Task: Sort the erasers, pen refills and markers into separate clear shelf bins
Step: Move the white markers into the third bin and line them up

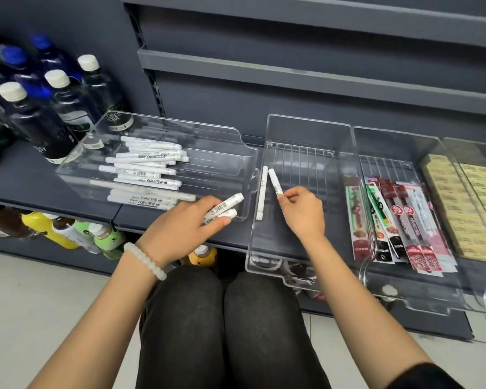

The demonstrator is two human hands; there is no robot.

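My left hand (pixel 184 226) grips two white markers (pixel 227 207) at the front corner of the left clear bin (pixel 236 141), which holds several white markers (pixel 149 169). In the middle clear bin (pixel 309 127), my right hand (pixel 302 210) pinches the lower end of one white marker (pixel 274 179). Another white marker (pixel 262 193) lies loose beside it in that bin. Further right, a clear bin (pixel 399 141) holds packaged pen refills (pixel 396 220). At the far right sit yellow erasers (pixel 466 197) in stacked rows.
Dark bottles with white and blue caps (pixel 40 108) stand left of the bins on the grey shelf (pixel 20 178). Coloured drink bottles (pixel 68 234) sit on the shelf below. My knees (pixel 225 318) are in front of the shelf edge.
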